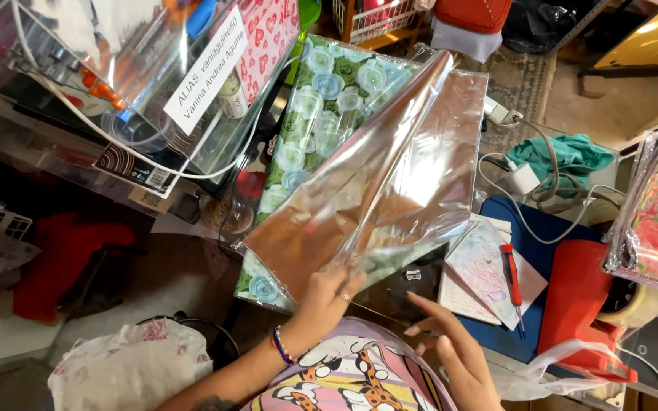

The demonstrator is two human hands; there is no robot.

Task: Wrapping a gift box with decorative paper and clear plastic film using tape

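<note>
The left hand [327,293] is closed on the near edge of a clear plastic sheet [390,183], thumb and fingers pinching it; a ring shows on one finger and beaded bracelets [282,346] sit at the wrist. The sheet rises up and away from that grip, folded along a shiny crease, and its glare makes its far edges hard to trace. Under it, just beyond the fingers, lies rose-patterned wrapping paper [321,99], mostly covered by the sheet. The right hand [455,346] is open, fingers spread, holding nothing, hovering near the sheet's lower corner without touching it. To its right lie a small notepad [485,266] and a red-handled screwdriver [510,275], then a red tape dispenser [580,304], partly cut off by a plastic bag.
</note>
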